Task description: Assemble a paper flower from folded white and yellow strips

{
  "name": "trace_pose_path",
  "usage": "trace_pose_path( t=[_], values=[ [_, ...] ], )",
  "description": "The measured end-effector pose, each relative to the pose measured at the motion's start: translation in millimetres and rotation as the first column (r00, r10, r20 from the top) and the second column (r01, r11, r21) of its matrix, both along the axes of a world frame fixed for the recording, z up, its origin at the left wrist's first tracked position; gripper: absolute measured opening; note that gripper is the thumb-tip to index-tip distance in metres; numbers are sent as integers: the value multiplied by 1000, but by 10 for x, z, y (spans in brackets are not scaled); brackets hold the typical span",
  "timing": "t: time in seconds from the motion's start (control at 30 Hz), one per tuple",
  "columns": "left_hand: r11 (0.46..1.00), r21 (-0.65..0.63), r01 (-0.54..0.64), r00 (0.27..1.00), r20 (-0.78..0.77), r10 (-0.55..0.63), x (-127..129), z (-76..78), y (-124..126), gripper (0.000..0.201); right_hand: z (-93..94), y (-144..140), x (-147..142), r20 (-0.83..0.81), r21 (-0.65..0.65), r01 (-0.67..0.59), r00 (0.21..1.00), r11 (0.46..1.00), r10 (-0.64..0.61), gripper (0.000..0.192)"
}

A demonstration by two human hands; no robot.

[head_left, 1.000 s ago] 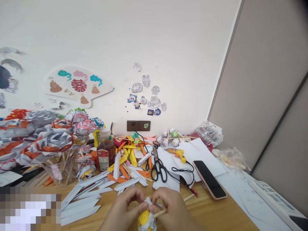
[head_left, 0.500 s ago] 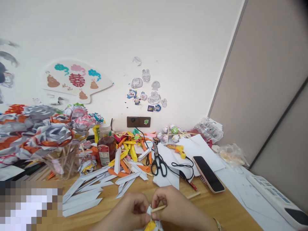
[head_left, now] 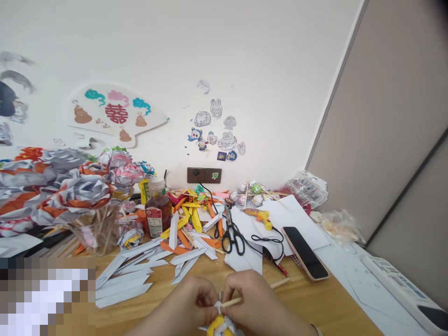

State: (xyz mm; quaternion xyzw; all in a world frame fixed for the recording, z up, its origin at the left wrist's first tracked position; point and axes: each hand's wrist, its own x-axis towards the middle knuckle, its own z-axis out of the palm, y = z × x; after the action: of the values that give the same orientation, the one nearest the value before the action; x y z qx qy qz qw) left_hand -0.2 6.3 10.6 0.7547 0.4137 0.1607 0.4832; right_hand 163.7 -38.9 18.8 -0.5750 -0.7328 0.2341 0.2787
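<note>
Cluttered wooden table (head_left: 315,308), 2 hands (head_left: 196,305) around paper flower (head_left: 220,324).

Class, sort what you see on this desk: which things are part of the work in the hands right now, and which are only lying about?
In use:
left hand
right hand
yellow and white paper flower
wooden stick

Lying about:
scissors
phone
glue gun
sauce bottle
folded paper strips
finished paper flowers
</note>
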Motion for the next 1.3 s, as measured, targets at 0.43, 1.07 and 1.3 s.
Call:
trace_pose_path(
  t=[0.43, 1.07, 1.3],
  values=[
    [999, -22, -30, 997, 71, 31, -30, 22, -117, 15, -30, -60, 70, 281, 214, -290, 933, 933, 225, 8],
    [848, -524, 75, 882, 432, 189, -84, -34, -31, 36, 70, 1, 74, -3, 224, -144, 989, 964, 148, 15],
    [913, -408, 26, 871, 458, 180, 12, -179, 41, 51, 65, -11, 73, 10, 258, -186, 982, 948, 190, 19]
  ],
)
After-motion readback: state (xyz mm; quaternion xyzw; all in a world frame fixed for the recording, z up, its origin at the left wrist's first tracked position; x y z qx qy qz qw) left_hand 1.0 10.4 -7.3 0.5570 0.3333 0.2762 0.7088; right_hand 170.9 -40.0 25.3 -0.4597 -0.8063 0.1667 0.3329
